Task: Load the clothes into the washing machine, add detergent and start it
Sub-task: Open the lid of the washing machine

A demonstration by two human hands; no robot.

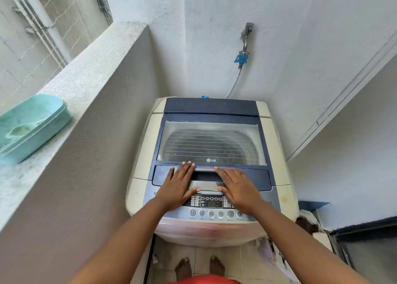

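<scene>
Cream plastic with navy trim forms the top-loading washing machine [211, 165] standing in the corner below us, its clear-windowed lid [211, 143] down flat and the button panel [211, 206] nearest us. Our left hand [179, 185] and right hand [237, 189] lie flat on the lid's front edge on either side of the handle recess [206, 175], fingers straight and spread, holding nothing. Smaller still, a mint-green tub [32, 125] sits on the ledge at left, and a tap [245, 45] with a blue hose fitting hangs on the wall behind.
</scene>
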